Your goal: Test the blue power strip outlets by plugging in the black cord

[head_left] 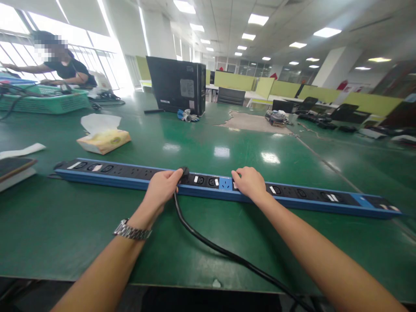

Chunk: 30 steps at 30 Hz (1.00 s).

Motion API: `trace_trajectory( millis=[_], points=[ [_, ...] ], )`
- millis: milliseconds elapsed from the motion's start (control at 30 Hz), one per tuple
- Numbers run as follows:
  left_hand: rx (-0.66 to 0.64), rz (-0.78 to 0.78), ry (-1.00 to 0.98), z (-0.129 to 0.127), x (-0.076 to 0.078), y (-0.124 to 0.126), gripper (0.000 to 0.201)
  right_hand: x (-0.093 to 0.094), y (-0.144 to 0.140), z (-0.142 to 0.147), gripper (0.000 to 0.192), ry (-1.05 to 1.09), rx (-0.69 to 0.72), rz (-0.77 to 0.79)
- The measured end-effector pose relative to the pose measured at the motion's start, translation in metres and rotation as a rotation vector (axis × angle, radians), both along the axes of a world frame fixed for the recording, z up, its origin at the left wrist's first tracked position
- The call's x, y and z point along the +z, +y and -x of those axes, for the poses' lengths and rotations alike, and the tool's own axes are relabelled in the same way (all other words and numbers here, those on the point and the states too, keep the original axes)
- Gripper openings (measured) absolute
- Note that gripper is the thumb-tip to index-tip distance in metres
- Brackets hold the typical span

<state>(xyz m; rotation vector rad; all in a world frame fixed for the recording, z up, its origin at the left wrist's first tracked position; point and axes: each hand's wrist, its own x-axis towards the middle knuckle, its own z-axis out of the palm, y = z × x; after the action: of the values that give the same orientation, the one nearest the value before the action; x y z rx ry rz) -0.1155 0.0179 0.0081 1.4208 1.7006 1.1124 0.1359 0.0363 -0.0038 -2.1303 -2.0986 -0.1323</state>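
A long blue and black power strip (208, 192) lies across the green table, with rows of sockets and small white labels along its top. Around a black plug (185, 173) at the strip's sockets, my left hand (162, 186) is closed; whether the plug sits fully in a socket cannot be told. From that plug a thick black cable (214, 247) curves down to the right, over the table's front edge. My right hand (249, 182) is closed over the strip just right of a blue socket (225, 183), its fingers partly hidden behind the strip.
On the green table (81, 234) stand a tissue box (105, 139), a black computer case (175, 84) with gloves (187, 115) before it, and a green basket (48, 102) of cables. A dark notebook-like object (16, 171) lies left. Another person (69, 69) sits at the far left.
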Motion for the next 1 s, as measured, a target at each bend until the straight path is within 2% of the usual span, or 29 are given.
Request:
trace_trajectory(
  millis=[167, 300, 433, 500, 600, 667, 767, 900, 1000],
  points=[
    [-0.106, 0.143, -0.103, -0.008, 0.003, -0.005, 0.040, 0.001, -0.006, 0.001, 0.050, -0.023, 0.002, -0.071],
    [-0.081, 0.207, -0.316, -0.008, 0.003, -0.008, 0.039, 0.000, -0.005, 0.002, 0.049, 0.001, 0.012, -0.050],
    [-0.072, 0.241, -0.345, -0.005, 0.001, -0.005, 0.037, 0.001, -0.004, 0.003, 0.048, 0.025, 0.023, -0.065],
    [-0.069, 0.237, -0.333, -0.003, 0.002, -0.005, 0.036, 0.002, -0.006, -0.004, 0.046, 0.085, 0.044, -0.095],
    [-0.068, 0.202, -0.343, -0.006, 0.008, -0.012, 0.037, 0.001, -0.011, -0.030, 0.044, 0.178, 0.043, -0.095],
    [-0.111, 0.133, -0.385, -0.017, 0.012, -0.019, 0.040, -0.001, -0.016, -0.052, 0.045, 0.168, 0.012, -0.072],
    [-0.238, 0.062, -0.347, -0.051, 0.013, -0.028, 0.044, -0.007, -0.025, -0.072, 0.046, 0.103, -0.046, -0.117],
    [-0.346, 0.160, -0.249, -0.100, 0.000, -0.026, 0.047, -0.011, -0.031, -0.072, 0.047, 0.055, -0.076, -0.202],
    [-0.302, 0.129, -0.184, -0.110, -0.011, -0.021, 0.049, -0.012, -0.030, -0.068, 0.045, 0.052, -0.067, -0.215]
  ],
)
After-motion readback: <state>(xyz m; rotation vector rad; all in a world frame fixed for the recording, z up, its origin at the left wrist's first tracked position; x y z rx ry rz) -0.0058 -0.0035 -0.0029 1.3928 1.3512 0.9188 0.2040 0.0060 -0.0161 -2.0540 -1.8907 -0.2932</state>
